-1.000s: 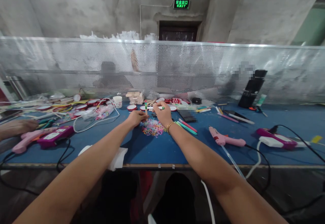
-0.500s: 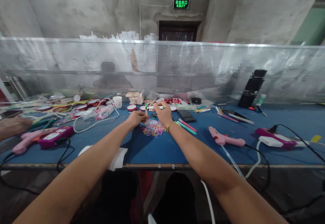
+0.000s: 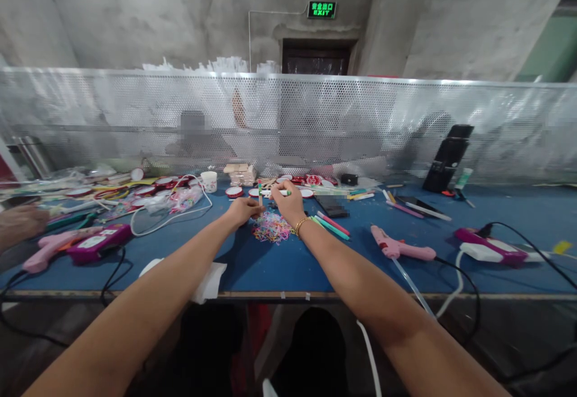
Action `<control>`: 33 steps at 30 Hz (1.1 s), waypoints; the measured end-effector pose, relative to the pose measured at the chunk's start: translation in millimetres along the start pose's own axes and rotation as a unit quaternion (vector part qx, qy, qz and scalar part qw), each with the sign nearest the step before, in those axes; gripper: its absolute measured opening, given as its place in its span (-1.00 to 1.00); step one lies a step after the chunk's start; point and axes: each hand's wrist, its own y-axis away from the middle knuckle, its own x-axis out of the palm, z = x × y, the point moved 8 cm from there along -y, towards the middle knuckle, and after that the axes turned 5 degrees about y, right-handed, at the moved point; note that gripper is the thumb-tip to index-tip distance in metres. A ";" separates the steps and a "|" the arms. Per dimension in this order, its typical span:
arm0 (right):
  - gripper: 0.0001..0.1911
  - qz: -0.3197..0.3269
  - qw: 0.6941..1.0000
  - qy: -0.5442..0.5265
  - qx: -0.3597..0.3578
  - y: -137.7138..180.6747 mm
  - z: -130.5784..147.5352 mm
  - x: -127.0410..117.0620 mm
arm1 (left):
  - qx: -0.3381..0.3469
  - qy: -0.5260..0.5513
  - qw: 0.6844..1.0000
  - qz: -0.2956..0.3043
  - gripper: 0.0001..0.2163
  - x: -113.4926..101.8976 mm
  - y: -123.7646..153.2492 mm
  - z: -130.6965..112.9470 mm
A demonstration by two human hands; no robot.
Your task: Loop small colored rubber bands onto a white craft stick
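Landmark: rubber band pile (image 3: 271, 227), a multicolour heap on the blue tabletop (image 3: 279, 268), dead centre.

My left hand (image 3: 243, 209) sits just behind-left of the pile. Its fingers are pinched on a thin upright stick (image 3: 260, 194) that is green at the top and stands just behind the pile.

My right hand (image 3: 288, 202) is just behind-right of the pile, with a gold bracelet (image 3: 301, 223) on the wrist. Its fingers are clenched on a crosswise stick (image 3: 280, 192) with a green tip, held level. It meets the upright stick near the top. I can't tell if the two touch; it's too small to see.

Right of the pile:
- pink and teal pens (image 3: 333, 224) lie nearby
- a dark phone (image 3: 331, 205) lies just behind the pens
- a pink glue gun (image 3: 396, 245) lies flat farther out
- a purple glue gun (image 3: 489, 245) is well apart, with its cable trailing

Left of the pile:
- a white cord loop (image 3: 171, 217)
- another purple glue gun (image 3: 92, 242), well apart
- a co-worker's hand (image 3: 18, 224) at the far edge

Behind the pile:
- a white cup (image 3: 208, 181)
- red-rimmed round lids (image 3: 233, 191)
- a perforated metal screen (image 3: 135, 115) across the back

In front-left of the pile, white tissue (image 3: 208, 280) hangs over the tabletop edge.
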 end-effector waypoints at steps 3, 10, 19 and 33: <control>-0.83 -0.013 1.000 0.008 -0.002 -1.3 -1.2 -2.1 | 0.000 0.010 1.000 -0.003 -0.63 -0.1 1.0 -1.5; -0.81 -0.009 1.000 -0.006 -0.015 -1.0 0.9 -1.2 | -0.009 0.022 1.000 0.001 -0.63 2.5 2.7 -3.6; -0.82 -0.013 1.000 -0.005 -0.007 -1.6 0.0 -2.2 | -0.011 0.017 1.000 -0.002 -0.63 0.9 3.5 -3.3; -0.81 -0.006 1.000 -0.020 -0.002 -0.8 -0.9 0.5 | -0.009 0.014 1.000 0.008 -0.65 2.3 3.0 -3.6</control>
